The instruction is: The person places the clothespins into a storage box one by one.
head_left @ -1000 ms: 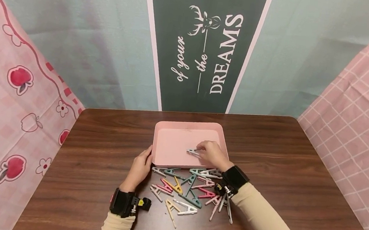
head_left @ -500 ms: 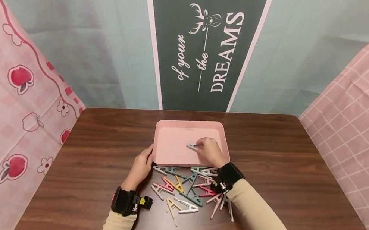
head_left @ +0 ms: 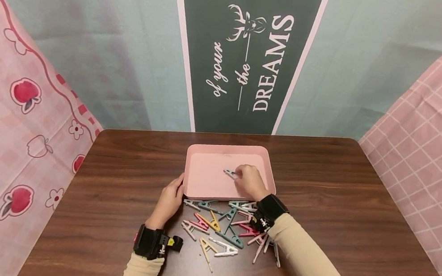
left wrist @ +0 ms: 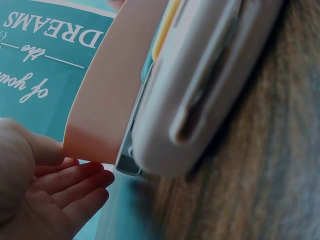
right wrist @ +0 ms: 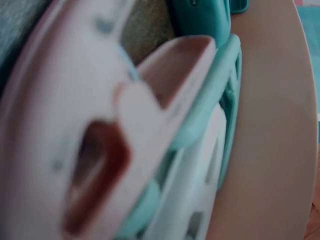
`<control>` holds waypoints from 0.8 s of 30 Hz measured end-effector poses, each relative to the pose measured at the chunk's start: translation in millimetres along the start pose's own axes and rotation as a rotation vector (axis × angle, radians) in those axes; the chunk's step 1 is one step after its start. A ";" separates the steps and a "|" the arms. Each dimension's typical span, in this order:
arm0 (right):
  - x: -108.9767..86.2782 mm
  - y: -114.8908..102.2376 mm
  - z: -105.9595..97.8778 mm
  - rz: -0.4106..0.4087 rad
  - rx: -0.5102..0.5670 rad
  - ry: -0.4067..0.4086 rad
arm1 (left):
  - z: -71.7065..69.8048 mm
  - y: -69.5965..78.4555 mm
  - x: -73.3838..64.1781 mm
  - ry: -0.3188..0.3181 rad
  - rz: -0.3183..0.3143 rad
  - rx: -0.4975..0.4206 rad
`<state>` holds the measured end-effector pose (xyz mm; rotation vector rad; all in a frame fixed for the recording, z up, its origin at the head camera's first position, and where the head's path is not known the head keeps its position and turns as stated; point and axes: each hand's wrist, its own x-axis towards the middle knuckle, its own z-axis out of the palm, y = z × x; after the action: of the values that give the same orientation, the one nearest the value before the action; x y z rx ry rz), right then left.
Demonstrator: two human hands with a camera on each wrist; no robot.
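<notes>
My right hand (head_left: 251,180) pinches a pale blue-grey clothespin (head_left: 230,173) over the right half of a shallow pink tray (head_left: 205,172); whether the clothespin touches the tray floor I cannot tell. At the tray's near left corner rests my left hand (head_left: 169,201). In the left wrist view its thumb touches the tray wall (left wrist: 102,100), while the other fingers (left wrist: 75,185) lie extended beside it. Several clothespins in teal, white, pink, red and yellow lie before the tray, among them a yellow clothespin (head_left: 214,222) and a white clothespin (head_left: 225,249).
The brown wooden table (head_left: 120,168) meets a fabric backdrop (head_left: 244,68) at its far edge. Pink patterned cloth (head_left: 22,144) hangs on the left and pink checked cloth (head_left: 438,111) on the right. In the right wrist view, close clothespins (right wrist: 100,125) hide my right hand.
My right hand has moved slightly away from me, and the clothespin it pinches has turned a little. The left hand keeps its place at the tray.
</notes>
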<state>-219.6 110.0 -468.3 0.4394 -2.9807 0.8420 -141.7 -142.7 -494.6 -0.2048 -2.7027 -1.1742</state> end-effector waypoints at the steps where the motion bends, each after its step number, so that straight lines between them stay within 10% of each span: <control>1: -0.2 -0.1 -0.3 0.007 0.000 -0.003 | 0.1 0.1 -0.1 0.000 0.000 -0.001; 24: -30.4 -8.4 -13.7 -0.046 0.028 0.096 | -1.4 0.4 -0.4 -0.001 -0.006 -0.011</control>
<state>-189.0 118.3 -455.0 0.4527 -2.8640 0.8758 -141.1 -143.4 -493.4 -0.1995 -2.6999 -1.1913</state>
